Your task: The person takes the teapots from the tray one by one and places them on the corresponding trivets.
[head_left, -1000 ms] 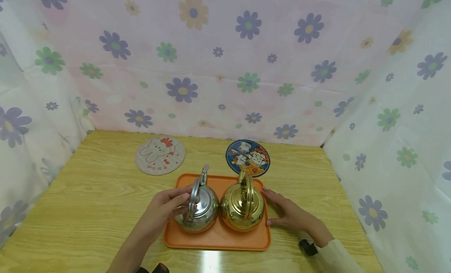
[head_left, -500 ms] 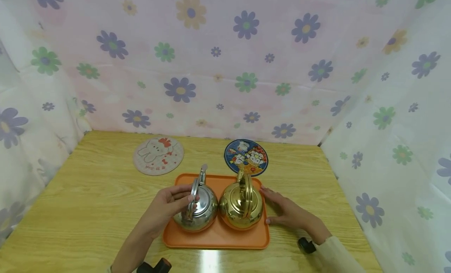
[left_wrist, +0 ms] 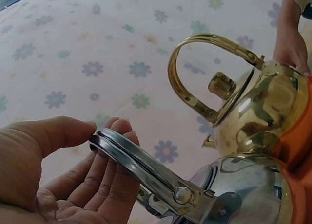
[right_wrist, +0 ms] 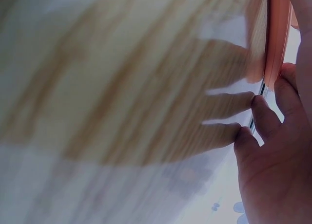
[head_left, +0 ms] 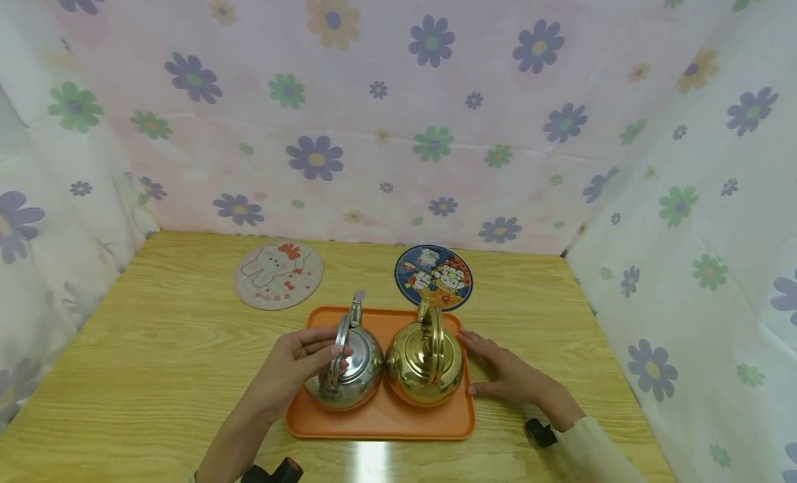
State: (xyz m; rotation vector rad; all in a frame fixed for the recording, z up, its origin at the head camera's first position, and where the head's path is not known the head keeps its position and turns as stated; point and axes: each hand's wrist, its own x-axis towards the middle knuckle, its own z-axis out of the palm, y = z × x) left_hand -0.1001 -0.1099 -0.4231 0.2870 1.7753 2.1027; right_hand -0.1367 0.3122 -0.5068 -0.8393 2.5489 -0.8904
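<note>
Silver kettle [head_left: 366, 371], 2 mats [head_left: 278, 275] head-view only

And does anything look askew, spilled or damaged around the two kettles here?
Nothing stands out. The silver kettle and gold kettle stand upright on the orange tray, with no visible spill or damage; the blue mat lies flat behind them.
</note>
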